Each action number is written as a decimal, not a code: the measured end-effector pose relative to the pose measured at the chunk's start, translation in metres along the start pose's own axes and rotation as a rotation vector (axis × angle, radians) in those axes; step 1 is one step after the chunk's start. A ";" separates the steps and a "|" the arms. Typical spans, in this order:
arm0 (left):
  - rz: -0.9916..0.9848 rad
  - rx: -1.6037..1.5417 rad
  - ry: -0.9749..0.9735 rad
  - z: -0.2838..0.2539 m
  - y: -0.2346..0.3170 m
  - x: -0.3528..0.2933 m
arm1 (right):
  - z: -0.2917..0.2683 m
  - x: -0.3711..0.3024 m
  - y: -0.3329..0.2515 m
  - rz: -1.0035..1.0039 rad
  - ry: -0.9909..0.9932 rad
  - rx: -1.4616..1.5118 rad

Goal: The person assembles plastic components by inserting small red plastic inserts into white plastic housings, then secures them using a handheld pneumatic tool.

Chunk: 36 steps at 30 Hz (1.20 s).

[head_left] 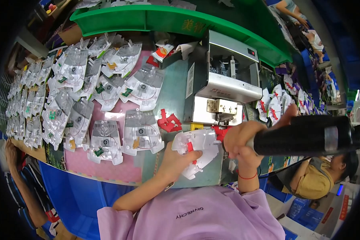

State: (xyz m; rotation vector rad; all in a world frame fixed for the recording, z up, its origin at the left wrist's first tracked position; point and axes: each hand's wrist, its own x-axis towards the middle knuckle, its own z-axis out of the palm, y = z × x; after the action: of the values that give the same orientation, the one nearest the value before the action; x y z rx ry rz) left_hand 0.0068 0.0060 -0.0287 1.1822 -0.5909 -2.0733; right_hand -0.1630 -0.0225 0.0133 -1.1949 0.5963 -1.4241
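My left hand (173, 161) grips a white plastic housing (207, 149) above the near edge of the table, its thumb pressed on a red strip (190, 147) that lies across the part. Just right of it, my right hand (244, 138) is closed at the front end of a black electric screwdriver (304, 137), which lies nearly level and hides part of that hand. The driver's bit cannot be made out. Beyond my hands stands a silver and black screw feeder (232, 82) with screws inside. Several loose red pieces (170, 121) lie to the left of the feeder.
Many clear and white housings (142, 130) with small circuit boards cover the left side of the table. A long green tray (148, 20) runs along the back. More white parts with red strips (274, 108) lie at right. A blue bin (80, 200) stands below; other people are nearby.
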 end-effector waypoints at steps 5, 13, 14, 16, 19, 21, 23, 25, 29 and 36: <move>0.037 -0.082 0.021 0.006 0.008 -0.003 | 0.021 0.026 -0.024 -0.091 -0.437 -0.016; 0.012 -0.128 -0.050 0.006 0.011 -0.006 | 0.029 0.004 -0.021 -0.020 -0.361 0.099; 0.052 -0.125 -0.040 0.005 0.009 -0.006 | 0.030 0.002 -0.020 -0.011 -0.353 0.114; 0.048 -0.108 -0.048 0.008 0.013 -0.007 | 0.031 -0.002 -0.022 0.003 -0.327 0.129; 0.016 -0.071 -0.060 0.007 0.017 -0.007 | 0.035 -0.003 -0.022 -0.063 -0.303 0.148; -0.013 -0.049 -0.071 0.006 0.019 -0.007 | 0.033 -0.004 -0.023 -0.138 -0.290 0.155; 0.007 -0.042 -0.079 0.009 0.021 -0.008 | 0.025 -0.006 -0.027 -0.074 -0.402 0.089; 0.001 -0.040 -0.082 0.009 0.020 -0.007 | 0.025 -0.002 -0.030 -0.047 -0.450 0.059; -0.043 -0.068 -0.129 0.009 0.020 -0.004 | 0.025 0.000 -0.027 -0.052 -0.522 0.046; -0.060 -0.016 -0.199 0.010 0.028 -0.006 | 0.026 0.004 -0.026 -0.082 -0.599 0.139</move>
State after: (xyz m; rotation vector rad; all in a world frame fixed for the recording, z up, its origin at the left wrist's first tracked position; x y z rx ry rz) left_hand 0.0096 -0.0076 -0.0022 1.0028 -0.6360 -2.2592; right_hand -0.1501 -0.0133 0.0463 -1.4561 0.0326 -1.0718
